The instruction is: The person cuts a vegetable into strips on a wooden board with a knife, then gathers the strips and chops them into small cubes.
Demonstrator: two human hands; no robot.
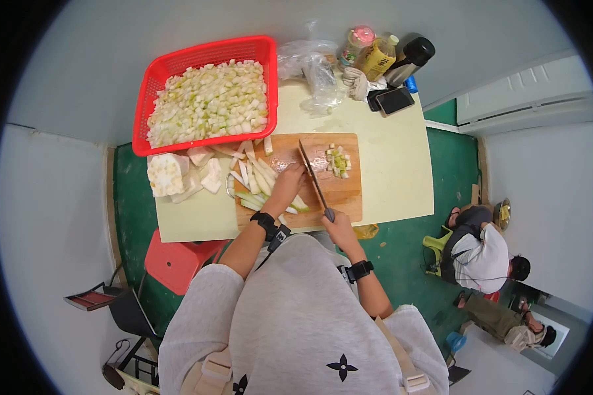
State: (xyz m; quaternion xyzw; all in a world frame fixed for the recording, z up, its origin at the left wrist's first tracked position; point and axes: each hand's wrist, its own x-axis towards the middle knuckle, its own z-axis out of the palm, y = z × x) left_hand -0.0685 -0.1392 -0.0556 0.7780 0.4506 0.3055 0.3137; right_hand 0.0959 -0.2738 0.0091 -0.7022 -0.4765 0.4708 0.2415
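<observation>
My right hand [339, 229] grips the handle of a kitchen knife [315, 176], its blade lying across the wooden cutting board [349, 197]. Close against the left side of the blade, my left hand [288, 184] has its fingers curled down on the board; what they hold is hidden. Pale green-white vegetable strips [260, 176] lie to the left of this hand, some over the board's edge. Right of the knife sits a small pile of diced vegetable [338, 161].
A red plastic basket [271, 85] of diced vegetable stands at the back left, with large white vegetable chunks [168, 174] before it. Plastic bags [319, 79], bottles [379, 58], a thermos [410, 62] and a phone [395, 101] are at the back right. Two people [478, 257] sit low at right.
</observation>
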